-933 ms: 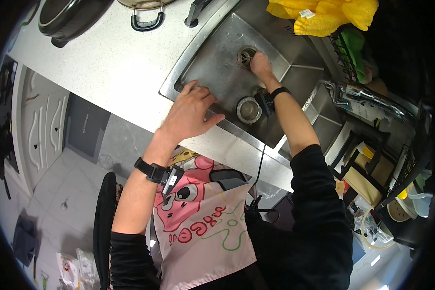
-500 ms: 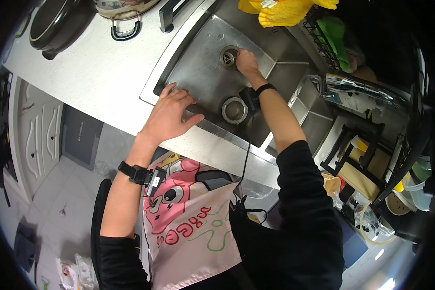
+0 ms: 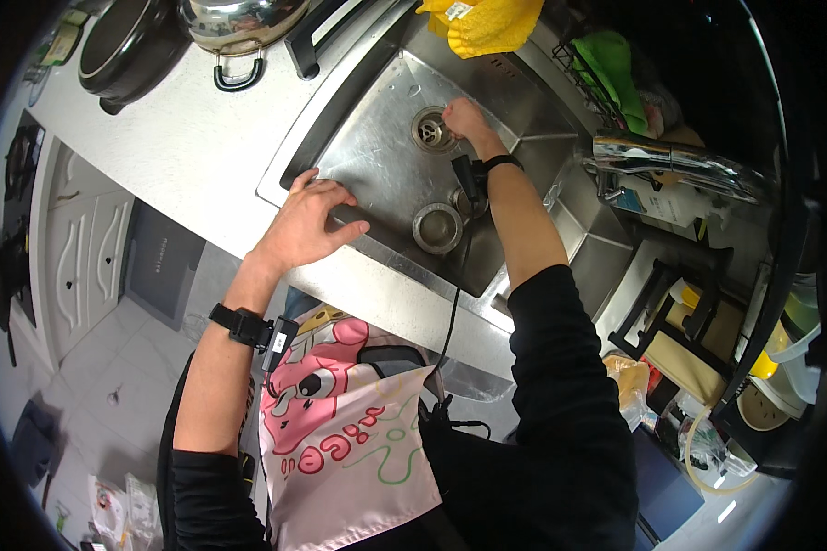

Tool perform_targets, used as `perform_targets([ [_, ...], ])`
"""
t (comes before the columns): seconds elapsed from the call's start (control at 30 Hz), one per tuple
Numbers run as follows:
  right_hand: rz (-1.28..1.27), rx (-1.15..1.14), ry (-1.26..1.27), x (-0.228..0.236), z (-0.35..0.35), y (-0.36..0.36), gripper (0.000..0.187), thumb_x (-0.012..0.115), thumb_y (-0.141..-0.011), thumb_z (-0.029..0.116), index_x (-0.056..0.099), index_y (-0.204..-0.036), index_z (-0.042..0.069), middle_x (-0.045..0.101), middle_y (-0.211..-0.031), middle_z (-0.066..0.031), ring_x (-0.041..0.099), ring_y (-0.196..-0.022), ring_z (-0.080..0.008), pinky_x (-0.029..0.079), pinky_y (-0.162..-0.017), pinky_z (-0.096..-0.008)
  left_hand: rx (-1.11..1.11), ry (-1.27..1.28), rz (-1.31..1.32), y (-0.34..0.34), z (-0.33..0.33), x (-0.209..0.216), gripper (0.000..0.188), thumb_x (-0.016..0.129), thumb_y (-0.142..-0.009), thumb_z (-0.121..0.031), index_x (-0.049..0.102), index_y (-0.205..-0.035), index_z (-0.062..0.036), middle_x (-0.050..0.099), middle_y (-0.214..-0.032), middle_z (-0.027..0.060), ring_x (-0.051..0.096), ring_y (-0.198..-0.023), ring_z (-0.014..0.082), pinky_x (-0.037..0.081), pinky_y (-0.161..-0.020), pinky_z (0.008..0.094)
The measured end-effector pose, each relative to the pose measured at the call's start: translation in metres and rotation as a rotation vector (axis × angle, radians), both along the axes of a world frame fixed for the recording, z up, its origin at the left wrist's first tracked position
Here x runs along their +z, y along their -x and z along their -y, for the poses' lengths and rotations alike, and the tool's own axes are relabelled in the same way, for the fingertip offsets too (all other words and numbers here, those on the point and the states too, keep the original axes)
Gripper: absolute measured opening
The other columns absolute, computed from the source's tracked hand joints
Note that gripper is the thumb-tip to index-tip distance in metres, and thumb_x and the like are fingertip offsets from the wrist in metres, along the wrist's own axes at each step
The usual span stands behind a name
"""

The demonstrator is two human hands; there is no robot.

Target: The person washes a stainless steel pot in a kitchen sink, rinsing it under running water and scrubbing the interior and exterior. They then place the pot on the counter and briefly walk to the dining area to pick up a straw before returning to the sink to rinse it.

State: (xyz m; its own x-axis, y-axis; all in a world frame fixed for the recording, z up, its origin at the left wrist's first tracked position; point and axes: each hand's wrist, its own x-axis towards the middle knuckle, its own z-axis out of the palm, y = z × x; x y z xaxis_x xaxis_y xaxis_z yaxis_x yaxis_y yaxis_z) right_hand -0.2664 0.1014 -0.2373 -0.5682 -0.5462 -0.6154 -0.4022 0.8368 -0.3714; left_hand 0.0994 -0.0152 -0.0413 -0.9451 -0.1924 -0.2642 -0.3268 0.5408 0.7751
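Observation:
Inside the stainless steel sink point(image 3: 377, 119), my right hand point(image 3: 466, 119) is closed at the rim of the round drain point(image 3: 431, 129). Its fingertips are turned away, so whatever they grip is hidden. My left hand point(image 3: 311, 220) lies with fingers spread over the sink's near-left edge, holding nothing. Between the two hands, on the sink floor, sits a round metal drain strainer point(image 3: 437, 229). A second small round metal part point(image 3: 469, 201) shows beside it, partly covered by the black device on my right wrist.
A chrome faucet point(image 3: 680, 161) reaches in from the right. At the far rim hangs a yellow cloth point(image 3: 487, 26), and a green cloth point(image 3: 611, 78) is on a rack. A dark pot point(image 3: 133, 50) and a lidded steel pan point(image 3: 239, 23) stand on the white counter point(image 3: 165, 138).
The whole view has shifted slightly. My right hand stays closed by the drain, its wrist turned a little, and the second round part now shows. My left hand stays spread at the edge.

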Motion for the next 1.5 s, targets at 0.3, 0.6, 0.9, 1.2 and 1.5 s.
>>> perform_targets([
  [0.3,0.156,-0.240,0.302,-0.002,0.000,0.007,0.017,0.059,-0.093,0.010,0.069,-0.090,-0.003,0.070,-0.075,-0.0099,0.065,-0.056,-0.0150,0.053,-0.052,-0.0327,-0.013,0.065,0.050,0.001,-0.002,0.000,0.038,0.071,-0.088,-0.036,0.069,-0.103,-0.0008,0.069,-0.091,0.0126,0.070,-0.071,0.0206,0.021,-0.122,0.0467],
  [0.6,-0.047,0.134,0.304,-0.026,-0.010,0.002,0.016,0.064,-0.087,0.016,0.071,-0.089,0.002,0.072,-0.081,-0.0156,0.069,-0.068,-0.0305,0.055,-0.065,-0.0386,0.000,0.084,0.036,0.001,-0.002,-0.004,0.044,0.073,-0.085,-0.038,0.070,-0.102,0.0025,0.070,-0.092,0.0150,0.071,-0.080,0.0245,0.024,-0.120,0.0475],
  [0.9,-0.024,0.038,0.168,-0.012,-0.019,-0.011,0.016,0.060,-0.086,0.014,0.071,-0.093,0.004,0.069,-0.097,-0.0215,0.066,-0.090,-0.0388,0.053,-0.079,-0.0447,-0.008,0.128,-0.014,0.000,-0.002,-0.008,0.045,0.073,-0.085,-0.039,0.069,-0.103,0.0025,0.071,-0.089,0.0156,0.071,-0.083,0.0264,0.024,-0.120,0.0477],
  [1.2,-0.088,0.109,0.212,0.025,-0.004,-0.007,0.021,0.059,-0.094,0.017,0.071,-0.101,0.002,0.069,-0.105,-0.0230,0.065,-0.101,-0.0423,0.052,-0.083,-0.0473,-0.016,0.069,0.019,0.001,-0.002,-0.002,0.045,0.073,-0.084,-0.038,0.070,-0.101,0.0030,0.070,-0.090,0.0153,0.070,-0.085,0.0270,0.025,-0.119,0.0478],
  [1.5,-0.178,0.202,0.168,0.017,-0.007,-0.021,0.024,0.059,-0.096,0.020,0.072,-0.103,0.001,0.068,-0.107,-0.0250,0.064,-0.105,-0.0431,0.052,-0.088,-0.0478,-0.020,0.083,-0.020,-0.001,-0.001,-0.007,0.041,0.073,-0.085,-0.036,0.069,-0.102,0.0011,0.068,-0.089,0.0125,0.069,-0.070,0.0232,0.023,-0.120,0.0470],
])
